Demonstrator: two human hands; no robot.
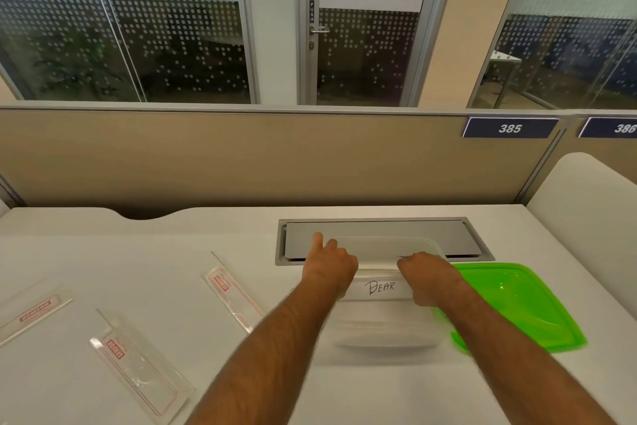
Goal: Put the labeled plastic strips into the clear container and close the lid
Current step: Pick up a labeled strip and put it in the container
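Both hands grip the clear container [382, 317]: left hand [329, 267] at nine o'clock, right hand [427, 274] at three. Light, thin, flexible plastic; best held by its rim.

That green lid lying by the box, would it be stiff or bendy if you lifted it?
Probably bendy: the green lid looks thin and translucent. Likely light, too. Its glossy surface might be slippery, though it lies flat on the table.

One head-worn wide-angle view looks forward and down over a white desk [103, 252] from close above the forearms. It faces a tan partition [241, 155] and glass walls [138, 45] beyond. The desk fills the lower half; straight lines bow toward the edges.
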